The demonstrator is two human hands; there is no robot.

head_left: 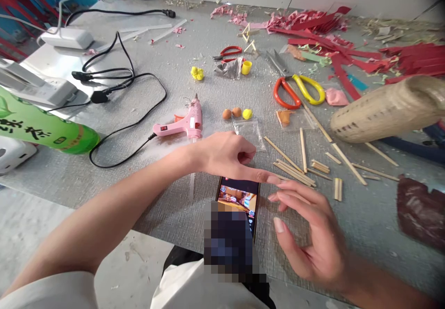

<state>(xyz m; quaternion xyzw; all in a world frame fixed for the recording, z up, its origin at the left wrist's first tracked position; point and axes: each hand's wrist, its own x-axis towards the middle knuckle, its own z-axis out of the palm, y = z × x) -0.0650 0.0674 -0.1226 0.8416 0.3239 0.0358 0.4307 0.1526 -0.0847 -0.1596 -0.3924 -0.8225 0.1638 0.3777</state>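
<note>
My left hand (227, 156) reaches across the grey table above a phone (239, 197), its index finger stretched toward a bundle of thin wooden sticks (294, 170); the other fingers curl loosely and hold nothing. My right hand (309, 234) hovers just right of the phone with fingers spread and empty, fingertips close to the same sticks. The phone lies flat at the table's front edge with its screen lit; its lower part is blurred out.
A pink glue gun (184, 122) with a black cord lies left of centre. Orange-and-yellow scissors (299, 91), small clay balls (237, 112), a clear bag (250, 135), loose sticks (342, 158), red paper strips (347, 44), a woven roll (385, 109) and a green bottle (41, 130) surround the hands.
</note>
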